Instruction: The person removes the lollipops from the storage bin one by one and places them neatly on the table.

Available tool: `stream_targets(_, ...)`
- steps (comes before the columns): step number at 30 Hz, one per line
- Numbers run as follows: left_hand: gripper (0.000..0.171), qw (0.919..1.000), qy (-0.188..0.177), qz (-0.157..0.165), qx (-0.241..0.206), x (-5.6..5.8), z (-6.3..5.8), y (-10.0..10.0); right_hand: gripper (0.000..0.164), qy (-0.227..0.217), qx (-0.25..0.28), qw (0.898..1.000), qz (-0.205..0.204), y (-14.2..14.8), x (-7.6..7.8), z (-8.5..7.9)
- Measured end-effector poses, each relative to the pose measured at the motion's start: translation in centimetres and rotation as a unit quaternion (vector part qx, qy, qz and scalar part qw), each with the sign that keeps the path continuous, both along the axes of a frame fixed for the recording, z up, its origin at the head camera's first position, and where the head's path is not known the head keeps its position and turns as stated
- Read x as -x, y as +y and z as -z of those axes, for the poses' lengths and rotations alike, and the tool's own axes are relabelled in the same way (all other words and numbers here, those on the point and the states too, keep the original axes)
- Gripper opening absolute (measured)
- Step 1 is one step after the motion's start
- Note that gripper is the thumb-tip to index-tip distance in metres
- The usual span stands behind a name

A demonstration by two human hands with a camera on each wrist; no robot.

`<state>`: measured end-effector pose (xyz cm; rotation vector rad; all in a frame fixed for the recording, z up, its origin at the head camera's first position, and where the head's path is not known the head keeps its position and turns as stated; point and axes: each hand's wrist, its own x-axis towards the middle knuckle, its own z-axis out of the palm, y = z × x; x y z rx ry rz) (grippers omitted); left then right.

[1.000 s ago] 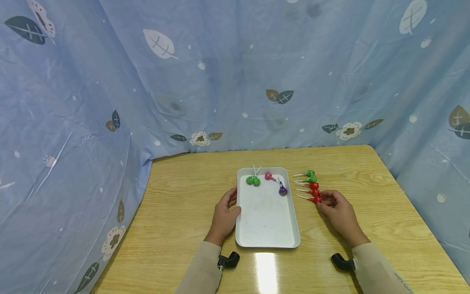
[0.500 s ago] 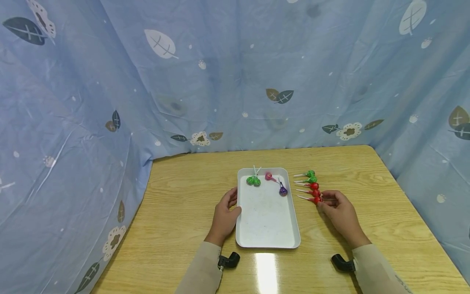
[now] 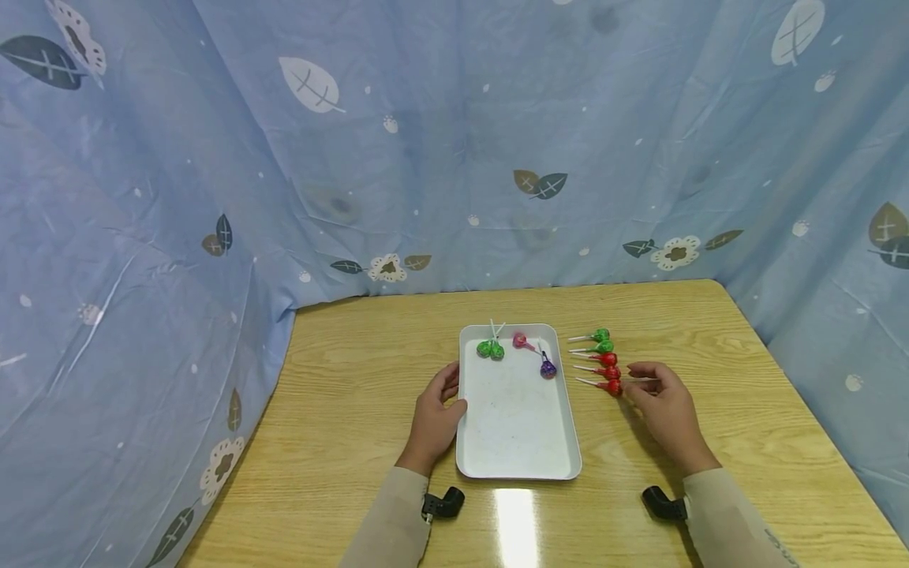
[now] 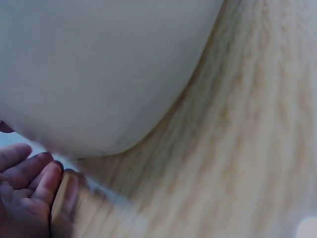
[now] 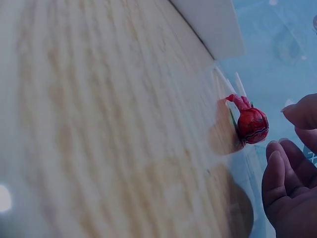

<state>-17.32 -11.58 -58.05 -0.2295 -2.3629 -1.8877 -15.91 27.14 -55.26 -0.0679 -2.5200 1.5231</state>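
In the head view, my left hand [image 3: 435, 416] holds the left side of a white tray [image 3: 518, 476], thumb at the rim and fingers along the outer wall. Two green lollipops [image 3: 496, 350], a pink lollipop [image 3: 520, 340] and a purple lollipop [image 3: 548, 368] lie in the tray's far part. Right of it, three red lollipops and two green lollipops [image 3: 601, 335] form a column, sticks pointing left. Just right of the nearest red lollipop [image 3: 614, 387], my right hand [image 3: 663, 410] holds nothing. The right wrist view shows a gap between its fingers and a red lollipop [image 5: 253, 125].
The wooden table [image 3: 355, 379] extends on both sides of the tray. A blue patterned curtain [image 3: 440, 158] hangs behind and along the sides. Each wrist wears a small black camera [image 3: 663, 506]. Light glares on the table in front of the tray.
My right hand has let go of the nearest red lollipop and drawn slightly right, its fingers now apart from it. The left hand and the tray stay where they were.
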Motion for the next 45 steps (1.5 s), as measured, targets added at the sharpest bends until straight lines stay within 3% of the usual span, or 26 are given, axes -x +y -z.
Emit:
stream_targets(16,0.066,1.0000,-0.003,0.003,-0.005,-0.1,-0.1,0.0,0.032,0.036,0.024,0.999,0.001,-1.0,0.3,-1.4)
stream_targets(28,0.065,1.0000,-0.004,0.002,0.003,-0.1,-0.2,0.0,0.029,0.058,0.107,0.991,-0.057,-3.9,0.8,-2.9)
stream_targets(34,0.065,1.0000,-0.006,0.001,-0.005,-0.1,-0.2,0.0,0.027,0.063,0.068,0.994,-0.061,-5.3,0.9,-3.2)
stream_targets(45,0.064,0.9994,-0.016,-0.005,-0.029,-0.1,-0.3,0.2,0.031,0.039,0.073,0.993,-0.085,-7.9,1.4,-3.6)
